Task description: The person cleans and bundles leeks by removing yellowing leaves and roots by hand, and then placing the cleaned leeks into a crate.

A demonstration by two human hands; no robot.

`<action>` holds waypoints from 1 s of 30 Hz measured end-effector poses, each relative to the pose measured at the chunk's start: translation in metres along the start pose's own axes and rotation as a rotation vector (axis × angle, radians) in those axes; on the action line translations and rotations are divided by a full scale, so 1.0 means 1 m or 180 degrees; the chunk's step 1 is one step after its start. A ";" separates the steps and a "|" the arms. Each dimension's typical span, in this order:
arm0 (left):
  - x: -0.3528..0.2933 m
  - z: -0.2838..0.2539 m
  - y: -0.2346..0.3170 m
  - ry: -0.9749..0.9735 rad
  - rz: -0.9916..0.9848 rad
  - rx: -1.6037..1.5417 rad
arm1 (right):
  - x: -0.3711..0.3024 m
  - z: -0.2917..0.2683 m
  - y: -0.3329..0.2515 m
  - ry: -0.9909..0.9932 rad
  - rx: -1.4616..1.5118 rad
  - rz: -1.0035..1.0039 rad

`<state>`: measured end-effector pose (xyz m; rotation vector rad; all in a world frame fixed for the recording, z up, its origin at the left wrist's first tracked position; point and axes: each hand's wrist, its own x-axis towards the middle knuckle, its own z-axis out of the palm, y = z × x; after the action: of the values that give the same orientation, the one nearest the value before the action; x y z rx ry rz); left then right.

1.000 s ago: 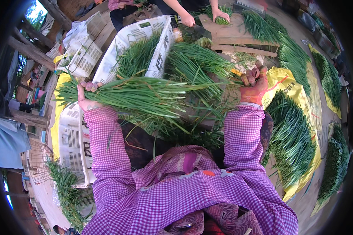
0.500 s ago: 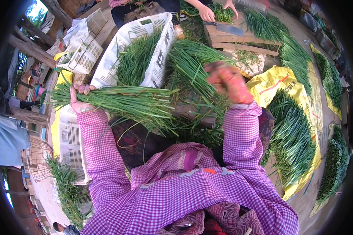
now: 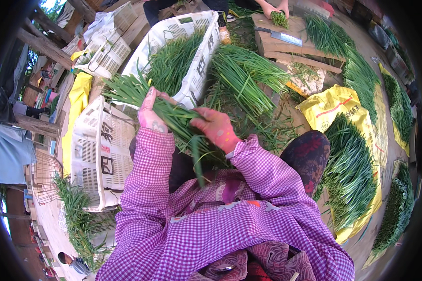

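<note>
A loose bunch of long green chives slants across in front of my lap, leaves toward the upper left and stem ends toward the lower right. My left hand is closed around its middle. In a red glove with yellow dots, my right hand is closed on the bunch nearer the stem ends; its fingertips are partly hidden by leaves. A few strands hang down below the hands. Just beyond them, a pile of chives lies on the ground beside a white plastic crate that holds more chives.
Another white crate stands at my left. Chives lie on a yellow sack at my right. Ahead, a knife rests on a wooden board, where a co-worker's hands hold a small green bunch.
My left hand has brought the bunch rightward and tilted it. My right hand has come from above the pile on the right and taken hold of the bunch. The co-worker's hands have come together.
</note>
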<state>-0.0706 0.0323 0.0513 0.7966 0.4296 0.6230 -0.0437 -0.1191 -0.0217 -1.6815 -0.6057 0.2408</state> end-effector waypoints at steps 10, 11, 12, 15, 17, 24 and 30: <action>0.009 -0.012 -0.012 -0.0015 -0.0404 0.0123 | 0.022 -0.039 0.034 0.0465 0.2935 0.0860; 0.009 -0.013 -0.011 -0.0002 -0.0362 0.0097 | 0.023 -0.041 0.035 0.0673 0.3412 0.0885; 0.008 -0.013 -0.007 -0.0029 -0.0305 0.0121 | 0.026 -0.049 0.035 0.0915 0.3618 0.1126; 0.009 -0.008 0.014 0.0300 -0.0015 -0.0082 | 0.022 -0.094 0.033 0.0900 0.3963 0.0829; 0.022 -0.021 0.029 0.0533 -0.0037 -0.0311 | 0.025 -0.127 0.050 0.0741 0.4783 0.0484; 0.044 -0.069 0.052 0.0742 0.0320 -0.0180 | 0.011 -0.123 0.016 -0.0142 0.3093 0.0228; 0.014 -0.051 0.040 0.0975 -0.0009 -0.0094 | 0.005 -0.012 0.002 -0.0714 -0.2166 -0.0372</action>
<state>-0.1031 0.0901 0.0478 0.6736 0.6990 0.7505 -0.0332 -0.1275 -0.0202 -2.2771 -1.0310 0.1449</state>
